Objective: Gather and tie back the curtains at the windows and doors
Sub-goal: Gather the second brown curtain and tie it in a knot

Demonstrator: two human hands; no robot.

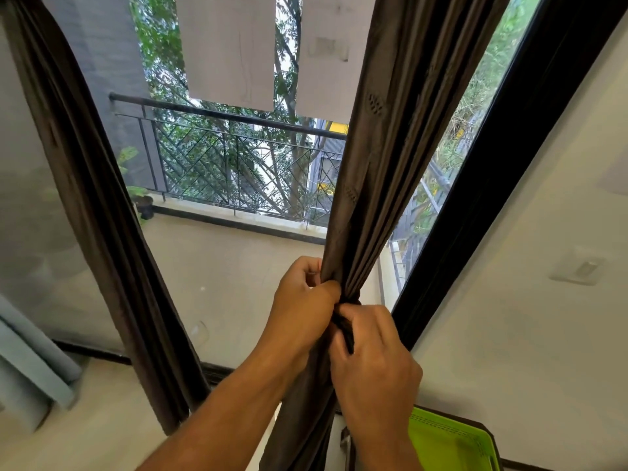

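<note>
At 9 o'clock the left curtain [102, 215] hangs loose, untied. At centre, left hand [302, 300] clamps the gathered right curtain [367, 185]; right hand [373, 351] pinches the dark tie band [345, 329] at the waist. Fabric looks soft, heavy, foldable; grip at the bunch. Balcony railing [238, 137] at 12, green bin [452, 443] at 5.

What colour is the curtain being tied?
Dark brown curtain, seen in the head view.

Both forearms are bare, no sleeves visible, and the left hand [302, 300] and right hand [370, 355] wear nothing
</note>
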